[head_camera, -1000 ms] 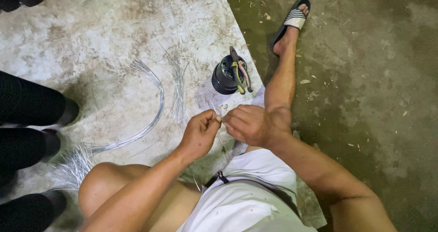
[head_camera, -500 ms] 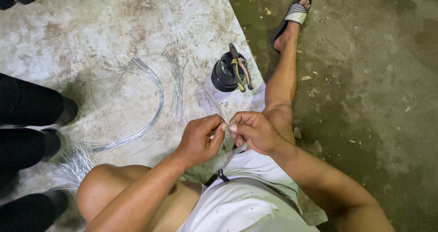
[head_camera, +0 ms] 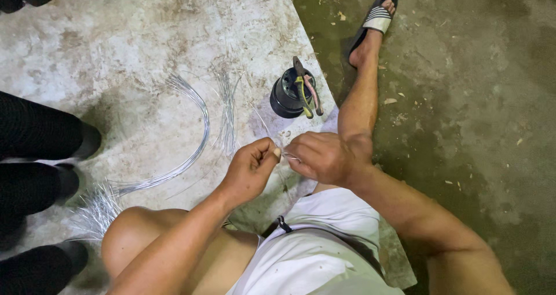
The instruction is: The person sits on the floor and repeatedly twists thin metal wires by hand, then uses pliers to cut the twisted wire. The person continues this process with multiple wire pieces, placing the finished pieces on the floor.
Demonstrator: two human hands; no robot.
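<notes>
Two hands [head_camera: 289,159] pinching wire, pliers [head_camera: 307,87] beyond

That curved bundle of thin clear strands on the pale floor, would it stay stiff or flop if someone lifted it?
The strand bundle would probably sag yet spring back: it lies in a smooth arc, not a kinked heap. It looks light, being hair-thin and see-through. Its fanned end suggests strands would slip apart unless pinched tightly, as the left hand and right hand do.

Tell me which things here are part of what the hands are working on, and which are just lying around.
In hand:
left hand
right hand
thin clear strand pinched between them

Lying about:
curved bundle of thin silvery strands
dark round container with pliers on top
striped black sandal
</notes>
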